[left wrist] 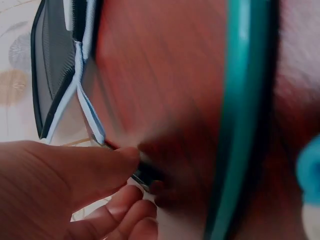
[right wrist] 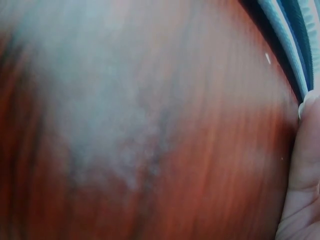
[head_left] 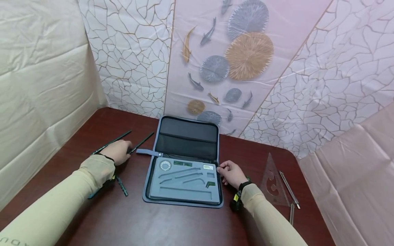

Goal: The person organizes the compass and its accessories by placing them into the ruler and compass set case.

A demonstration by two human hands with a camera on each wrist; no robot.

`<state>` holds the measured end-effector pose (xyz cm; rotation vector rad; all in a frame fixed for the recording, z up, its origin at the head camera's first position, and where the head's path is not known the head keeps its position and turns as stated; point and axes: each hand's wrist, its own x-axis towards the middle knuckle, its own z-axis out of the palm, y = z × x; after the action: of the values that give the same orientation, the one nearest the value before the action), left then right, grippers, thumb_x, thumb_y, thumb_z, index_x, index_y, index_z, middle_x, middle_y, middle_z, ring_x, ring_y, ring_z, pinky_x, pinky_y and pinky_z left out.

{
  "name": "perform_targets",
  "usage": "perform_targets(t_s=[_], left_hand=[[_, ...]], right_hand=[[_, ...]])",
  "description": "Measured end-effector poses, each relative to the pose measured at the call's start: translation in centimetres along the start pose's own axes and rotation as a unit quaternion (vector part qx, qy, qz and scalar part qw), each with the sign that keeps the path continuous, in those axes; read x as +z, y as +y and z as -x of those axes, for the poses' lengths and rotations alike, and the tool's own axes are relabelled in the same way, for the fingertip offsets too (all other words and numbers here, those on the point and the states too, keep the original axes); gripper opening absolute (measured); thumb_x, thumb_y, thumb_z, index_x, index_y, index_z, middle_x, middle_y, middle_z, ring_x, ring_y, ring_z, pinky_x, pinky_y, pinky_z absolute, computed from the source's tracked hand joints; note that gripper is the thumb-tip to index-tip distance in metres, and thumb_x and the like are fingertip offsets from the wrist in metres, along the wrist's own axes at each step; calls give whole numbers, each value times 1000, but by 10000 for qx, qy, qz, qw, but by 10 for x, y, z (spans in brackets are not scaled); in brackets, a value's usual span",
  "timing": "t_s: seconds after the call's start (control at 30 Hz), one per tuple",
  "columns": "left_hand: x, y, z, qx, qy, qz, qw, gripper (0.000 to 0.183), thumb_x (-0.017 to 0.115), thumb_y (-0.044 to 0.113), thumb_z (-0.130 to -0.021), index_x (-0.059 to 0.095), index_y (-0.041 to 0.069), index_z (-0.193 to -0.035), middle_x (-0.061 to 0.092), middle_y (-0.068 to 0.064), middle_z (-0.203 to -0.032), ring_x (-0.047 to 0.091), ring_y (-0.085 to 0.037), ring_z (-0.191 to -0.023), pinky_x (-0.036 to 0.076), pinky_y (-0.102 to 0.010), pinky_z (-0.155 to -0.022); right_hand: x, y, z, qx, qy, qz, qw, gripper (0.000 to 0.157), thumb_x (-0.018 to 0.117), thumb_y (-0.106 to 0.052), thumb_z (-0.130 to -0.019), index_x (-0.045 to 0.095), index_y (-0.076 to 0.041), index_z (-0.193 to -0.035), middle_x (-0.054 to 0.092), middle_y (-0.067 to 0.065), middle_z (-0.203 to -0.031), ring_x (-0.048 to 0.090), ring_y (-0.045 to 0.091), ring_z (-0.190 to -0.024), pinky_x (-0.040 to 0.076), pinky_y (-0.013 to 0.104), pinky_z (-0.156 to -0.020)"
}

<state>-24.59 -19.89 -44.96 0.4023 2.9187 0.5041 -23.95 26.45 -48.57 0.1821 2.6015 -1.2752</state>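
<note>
An unzipped blue-grey case [head_left: 183, 205] lies open on the table, its dark lid raised at the back. Its grey insert [head_left: 184, 184] has cut-out slots, with a white ring-shaped disc [head_left: 165, 165], a green box [head_left: 183, 163], a white block [head_left: 208, 167] and a small green piece [head_left: 210, 184] in it. Left of the case, my left hand [head_left: 118, 152] pinches the near end of a thin dark green stick [head_left: 143, 141] between thumb and fingers. My right hand [head_left: 231, 173] holds the case's right rim with thumb and forefinger; most of its fingers fall outside the right wrist view.
Another thin green stick [head_left: 115, 139] lies beyond my left hand, and a short dark green strip [head_left: 121, 186] nearer. At the right are a clear triangular set square [head_left: 272, 181] and slim metallic rods [head_left: 289, 189]. A patterned cloth [head_left: 197, 51] hangs behind the table.
</note>
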Motion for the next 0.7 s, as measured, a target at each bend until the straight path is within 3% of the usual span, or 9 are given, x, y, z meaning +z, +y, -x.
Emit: perform_targets(t_s=[0.17,0.33,0.5,0.57,0.7], left_hand=[[1,-6,-5,-46,-34,82,9999,18,62,5,-91,62,-6,-105,64,-14,-91,63,-30,-84,50,-43,-71],[0,-8,-5,-145,-119,207,9996,5,60,4,-90,61,0,-86,59,-6,-76,57,-20,-68,48,-37,-63],[1,-9,-5,-242,-361,373,9984,36,63,5,-86,44,16,-57,34,6,-53,32,-11,-47,30,-28,-48],[1,-9,-5,-213,-391,384,9983,43,65,6,-85,38,18,-54,26,8,-51,25,-10,-45,25,-26,-46],[1,-7,-7,-114,-450,359,9983,46,66,7,-86,36,19,-54,24,8,-50,25,-9,-44,25,-25,-45]], right_hand=[[0,1,0,-17,27,3,10000,19,65,-23,-93,56,-9,-103,61,9,-73,57,24,-58,51,34,-51],[2,0,0,5,43,-7,10000,18,65,-23,-94,56,-9,-102,60,9,-72,57,23,-57,51,34,-51],[2,0,-1,-25,11,-54,10000,18,65,-22,-93,56,-9,-102,60,9,-72,57,24,-57,51,34,-51],[2,0,-1,-31,8,-36,10000,18,65,-22,-94,56,-9,-102,60,9,-73,57,24,-57,51,34,-51],[2,1,-1,7,25,-13,10000,18,65,-23,-93,56,-9,-102,61,9,-73,57,24,-58,51,34,-51]])
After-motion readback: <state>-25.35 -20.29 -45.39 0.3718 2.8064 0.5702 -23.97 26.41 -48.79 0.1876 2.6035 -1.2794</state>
